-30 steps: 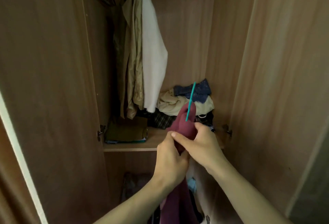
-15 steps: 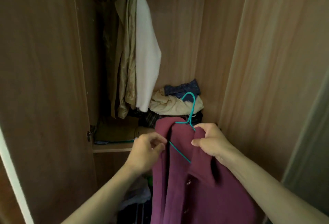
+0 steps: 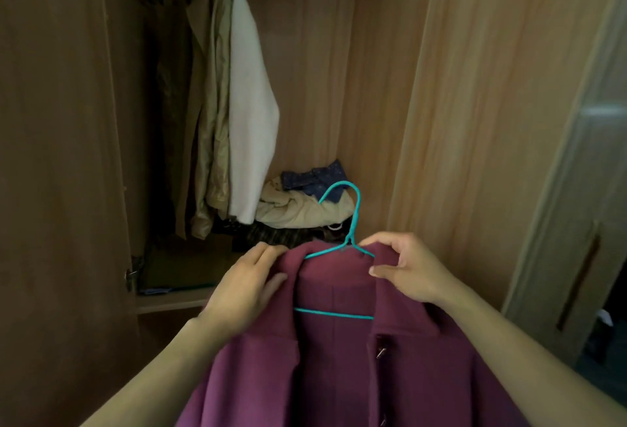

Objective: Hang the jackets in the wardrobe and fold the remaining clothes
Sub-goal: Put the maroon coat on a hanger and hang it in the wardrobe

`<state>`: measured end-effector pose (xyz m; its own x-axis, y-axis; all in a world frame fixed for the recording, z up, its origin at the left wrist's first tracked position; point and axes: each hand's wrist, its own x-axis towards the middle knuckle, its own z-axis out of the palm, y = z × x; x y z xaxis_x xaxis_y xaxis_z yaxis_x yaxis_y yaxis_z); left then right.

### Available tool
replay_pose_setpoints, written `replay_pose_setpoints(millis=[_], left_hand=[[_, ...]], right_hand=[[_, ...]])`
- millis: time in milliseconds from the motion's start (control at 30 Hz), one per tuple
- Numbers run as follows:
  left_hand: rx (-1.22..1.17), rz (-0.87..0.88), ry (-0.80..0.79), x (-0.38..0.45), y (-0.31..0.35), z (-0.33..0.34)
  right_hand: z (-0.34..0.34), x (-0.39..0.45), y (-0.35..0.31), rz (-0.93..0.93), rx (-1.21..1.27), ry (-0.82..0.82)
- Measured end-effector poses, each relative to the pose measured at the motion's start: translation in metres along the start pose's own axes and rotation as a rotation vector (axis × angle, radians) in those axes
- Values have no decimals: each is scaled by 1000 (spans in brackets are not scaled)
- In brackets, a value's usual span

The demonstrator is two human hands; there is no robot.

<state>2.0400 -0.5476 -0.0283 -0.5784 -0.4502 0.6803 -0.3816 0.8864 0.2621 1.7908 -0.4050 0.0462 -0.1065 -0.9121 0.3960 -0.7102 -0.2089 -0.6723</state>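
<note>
Since a moment ago the jacket (image 3: 339, 358) has been turned to face the camera and spread wide, and both hands have slid apart to its shoulders, with the hanger (image 3: 342, 250) now sitting square inside the collar.

The left hand (image 3: 244, 287) lies on the jacket's left shoulder at about 9 o'clock from the hanger's neck, thumb under the lapel edge and fingers over the top, pinching the cloth. The right hand (image 3: 407, 270) is at about 3 o'clock from the neck, fingers curled over the collar and thumb pressed in front, gripping the fabric where the hanger arm runs beneath it. The jacket hangs down between and below the two grips, toward 6 o'clock, its button placket just right of centre. The teal hook rises free at 12 o'clock between the hands, touching nothing that can be made out.

Beyond, inside the wardrobe (image 3: 475, 121), a pile of clothes (image 3: 298, 206) rests on the shelf (image 3: 169, 301) at 12 o'clock behind the hook. Farther up at 11 o'clock hang a white coat (image 3: 251, 114) and an olive coat (image 3: 210, 121), side by side and touching.
</note>
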Motion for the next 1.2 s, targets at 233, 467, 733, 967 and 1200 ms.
replay_pose_setpoints(millis=[233,467,733,967,1200], left_hand=[[184,11,256,19,8,7],[337,-67,427,58,-13,-5],[382,11,500,126,-21,7],[401,55,506,200,-42,13],[347,165,589,293,-85,17]], right_hand=[[1,18,21,-181,-91,167],[2,44,61,-376,-405,557],[-19,107,92,-418,-305,685],[-51,168,106,-456,-218,746],[-85,240,98,-513,-386,900]])
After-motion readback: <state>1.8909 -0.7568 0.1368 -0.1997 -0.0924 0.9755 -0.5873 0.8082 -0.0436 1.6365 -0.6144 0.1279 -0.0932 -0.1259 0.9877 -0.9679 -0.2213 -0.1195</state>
